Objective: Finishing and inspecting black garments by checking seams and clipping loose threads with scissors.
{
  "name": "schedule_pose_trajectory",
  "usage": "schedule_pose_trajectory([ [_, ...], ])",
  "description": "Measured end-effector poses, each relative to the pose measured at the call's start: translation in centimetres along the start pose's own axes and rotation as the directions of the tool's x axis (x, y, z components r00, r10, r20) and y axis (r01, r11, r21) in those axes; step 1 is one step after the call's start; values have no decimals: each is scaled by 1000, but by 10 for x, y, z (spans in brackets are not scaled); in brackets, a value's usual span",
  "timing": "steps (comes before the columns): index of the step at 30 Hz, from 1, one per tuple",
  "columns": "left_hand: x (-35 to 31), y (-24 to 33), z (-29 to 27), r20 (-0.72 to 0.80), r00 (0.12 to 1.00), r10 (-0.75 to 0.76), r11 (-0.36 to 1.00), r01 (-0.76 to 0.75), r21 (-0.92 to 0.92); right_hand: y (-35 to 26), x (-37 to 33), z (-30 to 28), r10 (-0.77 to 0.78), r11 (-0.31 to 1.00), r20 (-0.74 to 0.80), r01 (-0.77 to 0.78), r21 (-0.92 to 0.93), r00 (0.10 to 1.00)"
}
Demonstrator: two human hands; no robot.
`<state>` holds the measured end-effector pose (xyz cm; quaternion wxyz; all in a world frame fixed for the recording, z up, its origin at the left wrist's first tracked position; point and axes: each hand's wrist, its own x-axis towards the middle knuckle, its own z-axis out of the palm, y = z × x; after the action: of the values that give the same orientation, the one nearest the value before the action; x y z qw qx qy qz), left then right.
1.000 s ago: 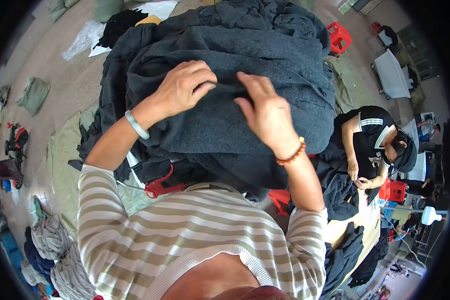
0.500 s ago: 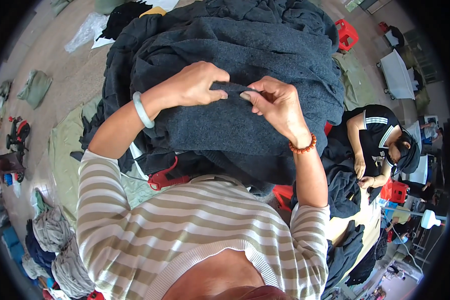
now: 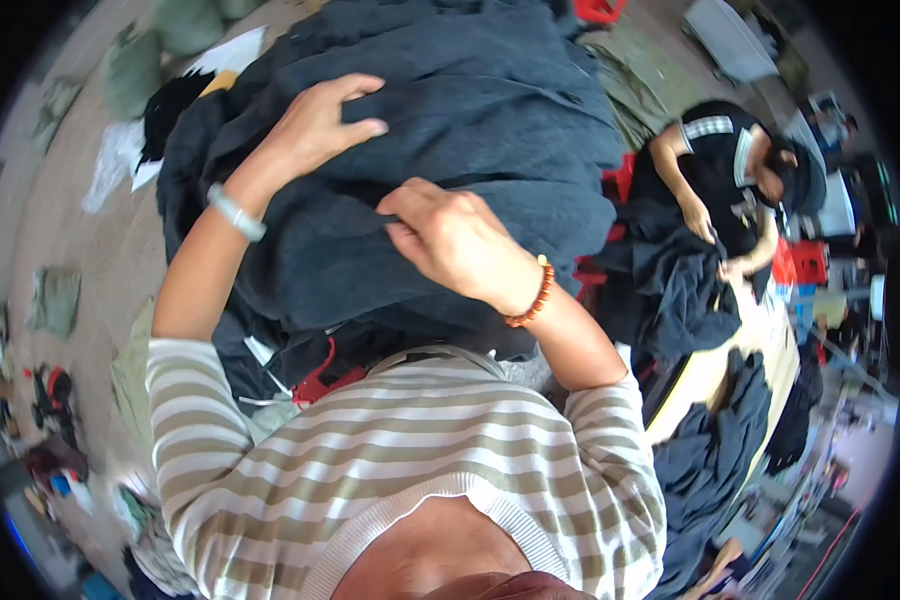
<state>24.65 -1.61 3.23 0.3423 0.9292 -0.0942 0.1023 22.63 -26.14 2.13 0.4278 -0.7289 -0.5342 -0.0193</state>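
A large heap of dark grey knit cloth [image 3: 460,130] fills the space before me. My left hand [image 3: 320,125] hovers at the heap's left side, thumb and forefinger spread with nothing between them. A pale bangle [image 3: 235,213] sits on that wrist. Nearer to me, over the middle of the cloth, my right hand [image 3: 455,235] has its fingers curled in towards the thumb. Whatever its fingertips may pinch is too small or hidden to make out. An orange bead bracelet [image 3: 538,300] circles the right wrist.
At the right a co-worker [image 3: 715,150] handles dark cloth beside a pale tabletop [image 3: 690,385]. Red plastic stools [image 3: 808,262] stand there. Stuffed green sacks [image 3: 130,75] and clear plastic [image 3: 115,165] lie at far left. A red object [image 3: 320,385] lies by my waist.
Both hands were pinching a cloth edge together. They have parted: the left has moved up and left and opened, the right has come down and left. The whole view has shifted.
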Motion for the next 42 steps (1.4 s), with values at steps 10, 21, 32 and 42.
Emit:
schedule_pose_trajectory([
  [10, -58, 42, 29, 73, 970, 233, 973, -232, -13, 1, -32, 13, 80, 995, -86, -84, -44, 993],
  [21, -48, 45, 50, -34, 994, 107, 981, -100, 167, 1, -28, 21, 94, 974, -105, -114, -197, 990],
  [32, -41, 11, 35, 281, 950, -138, 808, 271, -522, 3, -22, 28, 49, 880, -153, -116, -460, 987],
  [42, -46, 12, 33, 307, 928, -211, 569, 372, -734, 2, -16, 33, 53, 927, -376, -186, -327, 925],
])
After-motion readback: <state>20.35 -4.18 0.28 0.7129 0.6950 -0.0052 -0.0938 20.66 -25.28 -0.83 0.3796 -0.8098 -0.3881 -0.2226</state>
